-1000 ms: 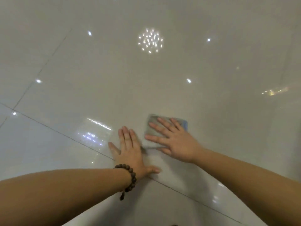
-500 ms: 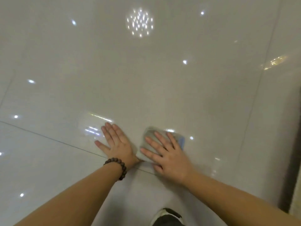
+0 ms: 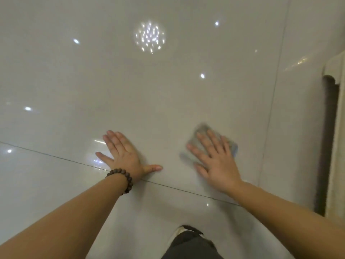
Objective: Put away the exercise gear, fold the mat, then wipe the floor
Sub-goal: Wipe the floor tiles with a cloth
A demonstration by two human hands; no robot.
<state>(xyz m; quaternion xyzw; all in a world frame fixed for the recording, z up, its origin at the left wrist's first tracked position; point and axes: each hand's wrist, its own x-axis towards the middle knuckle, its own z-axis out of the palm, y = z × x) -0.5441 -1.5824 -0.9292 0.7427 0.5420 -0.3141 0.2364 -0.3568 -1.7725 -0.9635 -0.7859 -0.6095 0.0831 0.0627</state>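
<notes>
Glossy floor tiles [image 3: 168, 94] bear both flat, open hands: right hand [image 3: 216, 161] presses the cloth [image 3: 202, 130], left hand [image 3: 125, 156] well apart.

I see a glossy pale tiled floor [image 3: 168, 94] with thin dark grout lines [image 3: 56, 157]. It mirrors a round cluster of ceiling lights [image 3: 150, 38]. A cream moulded panel [image 3: 337, 128] edges the right.
</notes>
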